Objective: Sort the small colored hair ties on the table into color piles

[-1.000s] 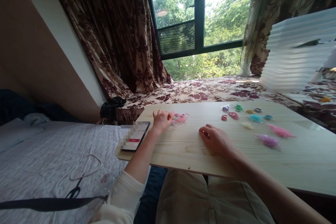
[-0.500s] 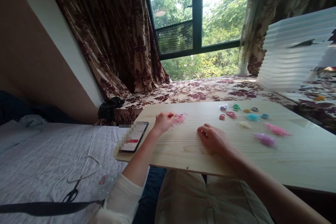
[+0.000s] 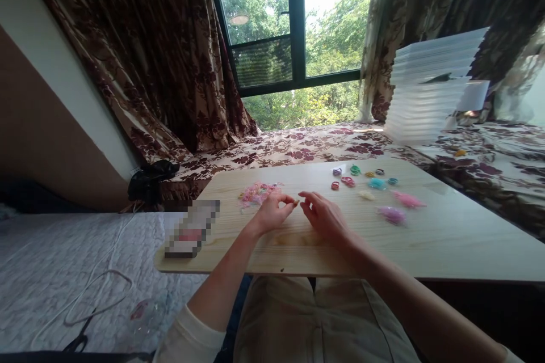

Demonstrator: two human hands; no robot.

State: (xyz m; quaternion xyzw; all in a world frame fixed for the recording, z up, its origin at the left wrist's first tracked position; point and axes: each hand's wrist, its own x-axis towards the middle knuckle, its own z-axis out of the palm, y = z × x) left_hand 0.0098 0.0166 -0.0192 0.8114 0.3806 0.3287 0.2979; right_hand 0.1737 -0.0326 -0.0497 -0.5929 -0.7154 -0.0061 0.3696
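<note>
Small yellowish piece point(image 3: 297, 203) at the tips of the left hand point(image 3: 275, 212), just above the pale wooden table point(image 3: 443, 244), between the two hands; too small to make out its shape, which way it points or its long axis. Left hand pinches it, thumb and forefinger closed, forearm slanting up from the lower left. Right hand point(image 3: 326, 216) faces it, fingers bent and narrow, tips near the piece; cannot tell whether they hold anything. Loose pile of mostly pink bands point(image 3: 258, 194) lies just beyond the left hand, spread longest left to right. Past the right hand: small coloured bundles, among them green point(image 3: 355, 170), turquoise point(image 3: 377, 184), pink point(image 3: 407, 199) and purple point(image 3: 392, 215). Pixelated phone point(image 3: 191, 229) lies at the table's left end.
</note>
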